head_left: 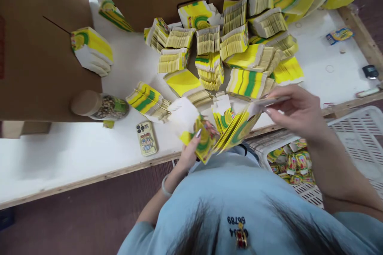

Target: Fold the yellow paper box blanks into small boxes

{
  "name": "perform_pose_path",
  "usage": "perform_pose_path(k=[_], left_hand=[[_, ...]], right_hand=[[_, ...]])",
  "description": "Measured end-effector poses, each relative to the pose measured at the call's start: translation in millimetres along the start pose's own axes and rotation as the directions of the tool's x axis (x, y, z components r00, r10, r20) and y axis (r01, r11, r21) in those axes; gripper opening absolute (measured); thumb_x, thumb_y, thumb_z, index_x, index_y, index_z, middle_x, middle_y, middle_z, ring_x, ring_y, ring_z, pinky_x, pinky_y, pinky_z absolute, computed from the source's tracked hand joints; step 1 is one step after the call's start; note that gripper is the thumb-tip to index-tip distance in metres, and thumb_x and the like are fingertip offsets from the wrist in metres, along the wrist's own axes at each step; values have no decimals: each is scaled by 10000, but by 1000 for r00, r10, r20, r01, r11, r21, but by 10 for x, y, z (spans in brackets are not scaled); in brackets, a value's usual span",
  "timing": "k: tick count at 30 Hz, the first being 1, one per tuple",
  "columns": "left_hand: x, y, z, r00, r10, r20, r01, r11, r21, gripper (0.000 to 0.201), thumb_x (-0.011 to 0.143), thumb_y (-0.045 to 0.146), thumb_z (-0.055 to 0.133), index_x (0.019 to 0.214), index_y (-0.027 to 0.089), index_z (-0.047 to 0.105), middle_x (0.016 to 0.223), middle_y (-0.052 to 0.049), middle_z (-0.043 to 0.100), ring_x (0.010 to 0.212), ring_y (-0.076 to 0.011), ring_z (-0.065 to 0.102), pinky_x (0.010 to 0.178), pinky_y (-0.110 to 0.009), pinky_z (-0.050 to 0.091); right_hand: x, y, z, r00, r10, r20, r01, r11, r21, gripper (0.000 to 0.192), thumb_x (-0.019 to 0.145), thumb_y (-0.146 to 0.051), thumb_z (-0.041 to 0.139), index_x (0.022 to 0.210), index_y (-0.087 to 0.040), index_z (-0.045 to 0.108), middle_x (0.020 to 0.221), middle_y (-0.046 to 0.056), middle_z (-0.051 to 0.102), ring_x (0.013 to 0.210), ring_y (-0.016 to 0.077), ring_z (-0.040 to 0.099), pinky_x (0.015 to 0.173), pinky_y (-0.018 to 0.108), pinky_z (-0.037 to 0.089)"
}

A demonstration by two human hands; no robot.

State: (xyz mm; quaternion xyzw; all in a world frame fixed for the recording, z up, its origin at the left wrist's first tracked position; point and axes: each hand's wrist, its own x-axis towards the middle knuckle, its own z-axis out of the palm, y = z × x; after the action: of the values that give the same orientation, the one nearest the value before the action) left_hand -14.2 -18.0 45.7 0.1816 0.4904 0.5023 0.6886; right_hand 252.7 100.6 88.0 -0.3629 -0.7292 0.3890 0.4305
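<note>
Left hand (191,149) clamps the fanned stack of flat cartons (230,129) low against the body, edges spread so single sheets show. Right hand (295,109) pinches one top sheet. Beyond, bundled stacks (233,48) crowd the white surface (60,155); phone (146,138) beside.

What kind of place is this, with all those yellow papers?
Probably a small packing workshop. Stacks of flat yellow-and-green cartons cover a white worktable, big cardboard boxes stand on it, and a white crate beside it holds small packets.
</note>
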Motion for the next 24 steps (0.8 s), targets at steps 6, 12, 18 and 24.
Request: perform_pose_path(k=[6, 12, 18, 24], left_hand=[[0, 101, -185, 990, -47, 130, 50, 999, -19, 472, 663, 458, 856, 1004, 167, 708, 917, -65, 737, 896, -225, 699, 774, -304, 560], [-12, 22, -35, 904, -191, 382, 134, 976, 169, 608, 681, 403, 834, 1217, 178, 654, 1058, -93, 728, 1045, -281, 678, 925, -393, 528], [44, -9, -42, 860, -218, 461, 97, 957, 272, 487, 731, 411, 794, 1139, 185, 653, 997, -82, 710, 1059, -289, 658, 923, -386, 513], [43, -178, -38, 854, -249, 457, 200, 968, 154, 379, 728, 381, 706, 1037, 176, 627, 906, -73, 669, 1008, -293, 679, 810, -354, 528]], right_hand=[[481, 553, 420, 804, 279, 524, -30, 901, -434, 301, 763, -147, 666, 1058, -171, 718, 1010, 68, 775, 902, 242, 707, 746, 313, 557], [464, 357, 915, 881, 130, 454, 140, 846, -514, 632, 872, -121, 497, 1502, -135, 459, 1403, 188, 639, 1271, 307, 603, 994, 468, 541], [411, 99, 727, 739, 56, 672, 141, 962, -236, 588, 870, -219, 555, 1456, -179, 546, 1424, 121, 662, 1243, 264, 675, 1047, 439, 553], [117, 87, 666, 835, 25, 549, 186, 927, -325, 616, 933, -271, 575, 1528, -147, 472, 1498, 165, 592, 1365, 294, 601, 1116, 491, 532]])
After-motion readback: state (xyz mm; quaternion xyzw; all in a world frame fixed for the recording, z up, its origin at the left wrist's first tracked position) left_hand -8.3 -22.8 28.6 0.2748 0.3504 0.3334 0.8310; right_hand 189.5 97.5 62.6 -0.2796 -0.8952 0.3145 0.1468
